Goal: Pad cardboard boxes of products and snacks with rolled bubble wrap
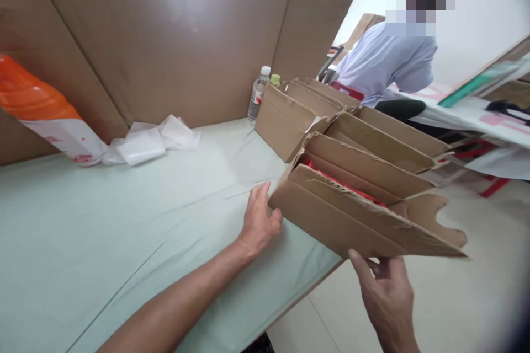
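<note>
A nearest open cardboard box (331, 215), long and narrow, juts over the table's right edge, with something red (348, 185) inside it. At its left corner is my left hand (260, 219), fingers round the end and thumb by the front face. Under the overhanging right part, my right hand (385, 287) grips the lower edge; its thumb shows in front and the other fingers are partly hidden. Behind this box stand another open cardboard box (381, 143) and a further one (285, 121), close together in a row.
A tall cardboard panel (186, 38) borders the pale green tabletop (103, 231). Near it are an orange and white bottle (62, 116), thin white sheets (144, 143) and a clear water bottle (257, 94). A person in a light shirt (389, 60) sits beyond the boxes, by another table.
</note>
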### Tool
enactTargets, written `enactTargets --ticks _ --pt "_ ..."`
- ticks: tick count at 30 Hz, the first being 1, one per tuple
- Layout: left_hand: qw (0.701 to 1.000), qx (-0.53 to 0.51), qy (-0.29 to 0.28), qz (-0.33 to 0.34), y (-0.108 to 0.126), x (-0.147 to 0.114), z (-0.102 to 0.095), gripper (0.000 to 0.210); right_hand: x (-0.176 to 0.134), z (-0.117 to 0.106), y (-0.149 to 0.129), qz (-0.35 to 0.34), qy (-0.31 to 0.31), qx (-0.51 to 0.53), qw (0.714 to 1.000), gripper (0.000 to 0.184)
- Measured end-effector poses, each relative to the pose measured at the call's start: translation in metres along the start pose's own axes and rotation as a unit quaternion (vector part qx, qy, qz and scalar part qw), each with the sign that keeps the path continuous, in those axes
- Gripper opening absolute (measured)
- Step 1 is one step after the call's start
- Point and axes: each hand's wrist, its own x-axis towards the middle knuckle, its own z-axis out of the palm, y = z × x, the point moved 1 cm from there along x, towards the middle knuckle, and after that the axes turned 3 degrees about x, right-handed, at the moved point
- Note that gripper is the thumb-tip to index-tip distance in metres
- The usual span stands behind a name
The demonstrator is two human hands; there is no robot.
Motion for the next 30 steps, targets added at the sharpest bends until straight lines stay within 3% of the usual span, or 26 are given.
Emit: enactTargets --ticks 2,7,13,18,22,26,28,30 --pt "1.0 0.009 -0.003 0.004 0.003 -0.002 0.024 0.068 -0.007 -0.002 0.006 0.004 0.013 0.054 0.998 0.073" --pt "0.993 0.029 -0.096 0.061 0.011 0.001 0.069 0.079 -0.01 0.011 0.013 0.031 -0.014 0.133 0.991 0.08" --pt "0.974 0.115 -0.172 0.092 0.005 0.038 0.093 0.091 0.028 0.021 0.018 0.039 -0.057 0.143 0.987 0.088" --pt "0.946 0.194 -0.215 0.143 -0.008 0.061 0.087 0.089 0.049 0.029 0.026 0.019 -0.068 0.141 0.988 0.092" --pt "0.922 0.242 -0.247 0.174 -0.015 0.058 0.077 0.077 0.056 0.028 0.033 0.028 -0.072 0.139 0.987 0.095" --pt "0.896 0.288 -0.258 0.218 -0.015 0.017 0.054 0.066 0.058 0.02 0.033 0.059 -0.059 0.127 0.988 0.094" --pt "0.871 0.334 -0.247 0.263 -0.016 -0.017 0.04 0.065 0.05 0.016 0.036 0.088 -0.044 0.097 0.99 0.083" --pt "0.84 0.383 -0.227 0.311 -0.019 -0.055 0.027 0.064 0.034 0.016 0.039 0.069 -0.052 0.063 0.994 0.07"
